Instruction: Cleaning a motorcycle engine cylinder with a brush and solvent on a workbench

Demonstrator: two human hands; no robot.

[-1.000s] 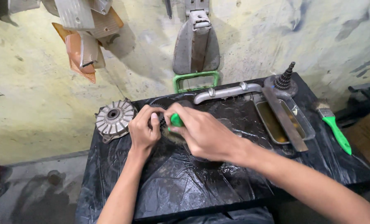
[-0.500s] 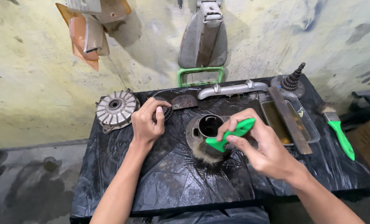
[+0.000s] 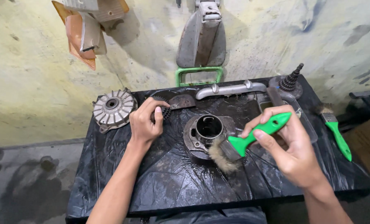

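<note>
Brush [image 3: 245, 140]: your right hand [image 3: 293, 149] has its grip clenched on the green handle, bristles down against the edge of the round metal housing [image 3: 205, 135] in the middle of the worktop [image 3: 168, 186]. Your left hand [image 3: 147, 122] is closed on a small dark toothed part [image 3: 166, 112], near the finned hub [image 3: 112, 108]. A second green brush [image 3: 336, 130] lies at the right edge, well apart. A grey pipe [image 3: 230, 89] lies at the back.

Right hand [image 3: 295, 147] holds green brush [image 3: 251, 139] against round metal housing [image 3: 205, 132].
</note>
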